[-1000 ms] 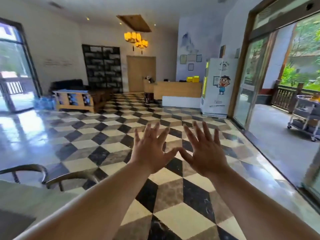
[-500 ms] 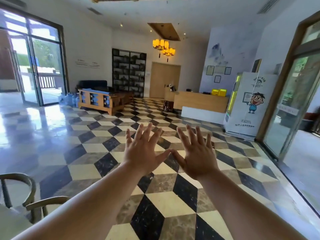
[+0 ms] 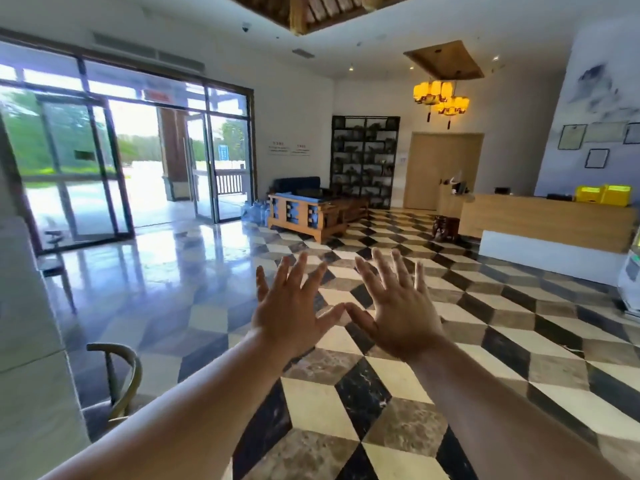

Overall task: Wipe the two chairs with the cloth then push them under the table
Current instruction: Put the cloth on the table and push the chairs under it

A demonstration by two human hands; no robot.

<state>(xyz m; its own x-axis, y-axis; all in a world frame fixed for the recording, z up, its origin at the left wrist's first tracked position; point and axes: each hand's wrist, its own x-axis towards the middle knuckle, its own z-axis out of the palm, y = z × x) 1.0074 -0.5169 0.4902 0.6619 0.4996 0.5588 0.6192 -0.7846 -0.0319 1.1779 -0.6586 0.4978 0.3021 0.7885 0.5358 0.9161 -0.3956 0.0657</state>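
The left hand (image 3: 291,313) and right hand (image 3: 398,317) are spread wide and hold nothing. No cloth shows, so the chair (image 3: 128,379) at lower left could get pushed in unwiped.

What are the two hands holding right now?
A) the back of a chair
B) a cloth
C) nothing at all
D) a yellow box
C: the left hand and the right hand are both held up in the air with their fingers spread straight, and there is nothing in either of them.
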